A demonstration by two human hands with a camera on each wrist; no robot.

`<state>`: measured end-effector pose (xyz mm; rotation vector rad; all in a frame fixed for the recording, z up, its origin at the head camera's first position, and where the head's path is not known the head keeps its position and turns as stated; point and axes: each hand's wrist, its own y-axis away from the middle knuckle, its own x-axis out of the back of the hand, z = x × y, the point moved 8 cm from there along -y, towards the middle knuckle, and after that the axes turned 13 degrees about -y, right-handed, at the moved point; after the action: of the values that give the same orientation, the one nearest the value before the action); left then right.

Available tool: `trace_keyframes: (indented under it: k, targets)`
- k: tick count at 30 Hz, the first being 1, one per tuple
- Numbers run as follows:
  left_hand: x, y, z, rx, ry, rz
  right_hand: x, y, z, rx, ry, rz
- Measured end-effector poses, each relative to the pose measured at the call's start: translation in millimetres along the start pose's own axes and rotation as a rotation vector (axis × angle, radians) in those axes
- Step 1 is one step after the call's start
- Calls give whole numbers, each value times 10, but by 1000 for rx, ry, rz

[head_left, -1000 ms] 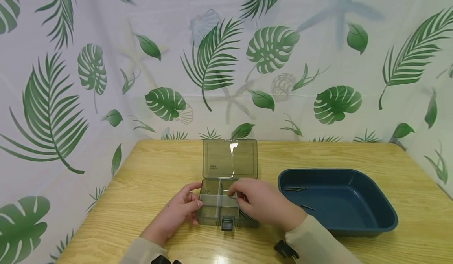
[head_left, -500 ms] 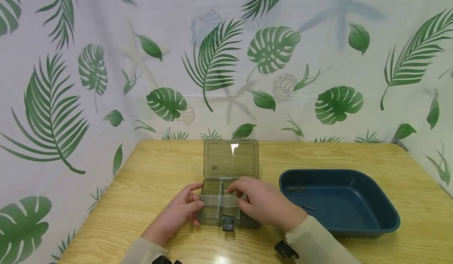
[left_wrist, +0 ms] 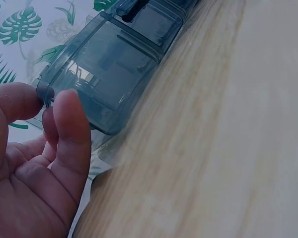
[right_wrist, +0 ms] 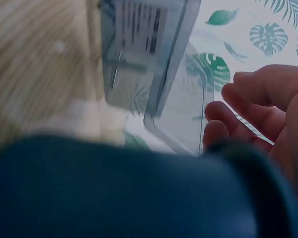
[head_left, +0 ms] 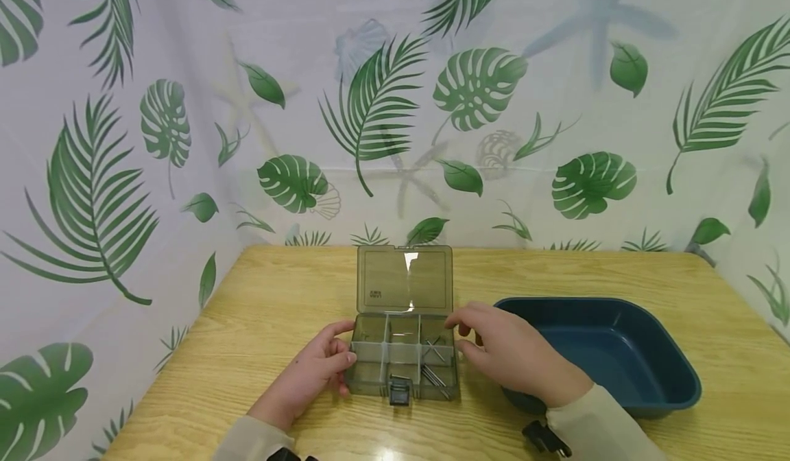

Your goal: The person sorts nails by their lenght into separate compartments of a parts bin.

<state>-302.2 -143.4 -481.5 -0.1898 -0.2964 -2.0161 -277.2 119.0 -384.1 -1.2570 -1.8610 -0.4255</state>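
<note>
Box [head_left: 401, 354] long axis left-right (clasp [head_left: 400, 392] nearward); left fingers [head_left: 337, 362] hold end, right fingers [head_left: 474, 357] loose, empty.

place: screened tabletop nook, room type unclear | sheet [head_left: 296, 36]: leaf-and-shell print, behind and both sides | table [head_left: 296, 286]: wood-grain top

Glossy plastic is seen in the box [head_left: 404, 355], shiny metal in the pins [head_left: 435, 377] inside it, smooth plastic in the tub [head_left: 623, 365] right of it, wood on the table [head_left: 265, 303] under it.
</note>
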Motion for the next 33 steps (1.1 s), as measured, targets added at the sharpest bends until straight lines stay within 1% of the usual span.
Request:
trace_keyframes:
  k: [7, 11, 16, 21, 26, 29, 33]
  targets:
    - [-21, 5, 9, -5, 1, -1, 193, 177, 227, -27, 27, 20]
    - [-32, 1, 20, -3, 1, -2, 265, 276, 421, -66, 29, 8]
    - [-33, 3, 46, -8, -2, -4, 343, 406, 648, -123, 17, -26]
    - [-21, 12, 51, -10, -8, -1, 371, 503, 852, -178, 26, -69]
    - [-13, 15, 33, -7, -4, 6, 362, 550, 1039, -230, 42, -110]
    - [-12, 17, 24, -6, 1, 7, 353, 566, 1122, -257, 41, -137]
    - [-12, 21, 31, -7, -2, 4, 336, 574, 1197, -272, 18, -169]
